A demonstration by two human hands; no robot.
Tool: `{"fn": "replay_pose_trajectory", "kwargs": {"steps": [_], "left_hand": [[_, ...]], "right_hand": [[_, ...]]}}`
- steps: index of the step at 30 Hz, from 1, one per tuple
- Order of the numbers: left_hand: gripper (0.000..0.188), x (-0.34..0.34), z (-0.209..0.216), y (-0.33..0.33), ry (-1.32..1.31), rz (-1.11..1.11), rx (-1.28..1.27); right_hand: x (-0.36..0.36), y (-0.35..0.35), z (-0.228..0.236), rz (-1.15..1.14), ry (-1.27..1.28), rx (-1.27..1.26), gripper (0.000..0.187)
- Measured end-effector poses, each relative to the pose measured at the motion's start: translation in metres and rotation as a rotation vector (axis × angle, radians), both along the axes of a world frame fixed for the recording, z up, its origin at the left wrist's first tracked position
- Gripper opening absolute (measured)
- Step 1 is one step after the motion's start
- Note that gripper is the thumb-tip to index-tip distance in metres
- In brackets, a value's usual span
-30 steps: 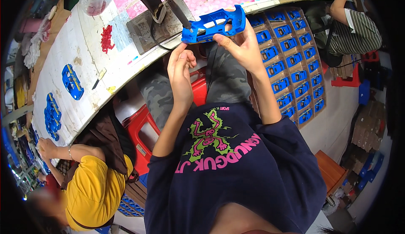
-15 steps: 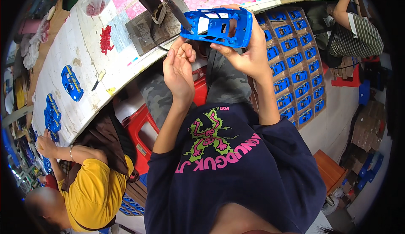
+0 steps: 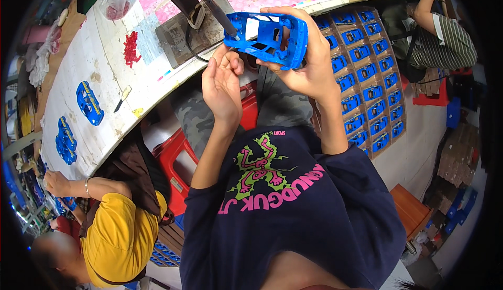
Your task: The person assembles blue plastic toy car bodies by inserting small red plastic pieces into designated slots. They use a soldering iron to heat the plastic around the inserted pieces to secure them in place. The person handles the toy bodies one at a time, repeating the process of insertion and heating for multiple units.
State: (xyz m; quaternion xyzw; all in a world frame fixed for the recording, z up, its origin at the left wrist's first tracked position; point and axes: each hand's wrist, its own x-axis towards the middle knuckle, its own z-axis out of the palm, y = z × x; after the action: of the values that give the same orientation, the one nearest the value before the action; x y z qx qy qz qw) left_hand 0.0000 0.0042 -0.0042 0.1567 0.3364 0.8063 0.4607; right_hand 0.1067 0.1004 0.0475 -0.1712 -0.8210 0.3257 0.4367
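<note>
A blue toy car body shell [image 3: 272,36], its hollow inside facing up, is held over the table's near edge by my right hand [image 3: 314,62]. My thumb and fingers wrap around its right end. The tip of a dark rod-shaped tool [image 3: 216,12] with a perforated barrel comes down into the shell's left end. Beneath that end is my left hand [image 3: 224,83], palm up. Its index fingertip is close to or touching the shell's edge, while the other fingers curl loosely; I see nothing in its palm.
A metal base plate [image 3: 181,41] and a pile of small red parts [image 3: 131,49] are on the table [image 3: 118,125]. More blue car shells [image 3: 90,103] lie left, near a knife [image 3: 123,98] and a co-worker in yellow [image 3: 118,237]. Trays of blue shells [image 3: 361,80] stand right.
The car shell has turned slightly, its right end lower and a little left, with my right hand following. My left hand hardly moves. The co-worker's hand has drawn away from the shells on the left.
</note>
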Motion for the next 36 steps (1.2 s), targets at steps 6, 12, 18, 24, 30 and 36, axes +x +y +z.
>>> {"fn": "replay_pose_trajectory", "kwargs": {"steps": [6, 12, 18, 24, 30, 36], "left_hand": [[0.049, 0.0003, 0.0011, -0.0007, -0.007, -0.004, 0.006], [0.049, 0.0016, -0.0001, -0.0012, -0.013, -0.007, 0.011], [0.048, 0.0024, 0.0005, -0.0010, -0.026, 0.007, 0.006], [0.048, 0.0020, 0.0008, 0.0000, -0.019, 0.001, 0.011], [0.048, 0.0011, 0.0006, 0.0010, -0.010, -0.001, 0.003], [0.048, 0.0013, 0.0018, 0.0018, -0.017, -0.005, 0.008]], "right_hand": [[0.0016, -0.0017, 0.0025, 0.016, -0.023, -0.038, 0.057], [0.0022, -0.0011, -0.0003, 0.019, -0.020, -0.053, 0.057], [0.0031, -0.0010, 0.0008, 0.014, -0.028, -0.042, 0.057], [0.0021, -0.0020, 0.0014, 0.002, -0.009, -0.044, 0.057], [0.0017, -0.0006, 0.0015, -0.004, -0.015, -0.011, 0.057], [0.0028, -0.0018, 0.0021, 0.014, -0.028, -0.085, 0.058]]}}
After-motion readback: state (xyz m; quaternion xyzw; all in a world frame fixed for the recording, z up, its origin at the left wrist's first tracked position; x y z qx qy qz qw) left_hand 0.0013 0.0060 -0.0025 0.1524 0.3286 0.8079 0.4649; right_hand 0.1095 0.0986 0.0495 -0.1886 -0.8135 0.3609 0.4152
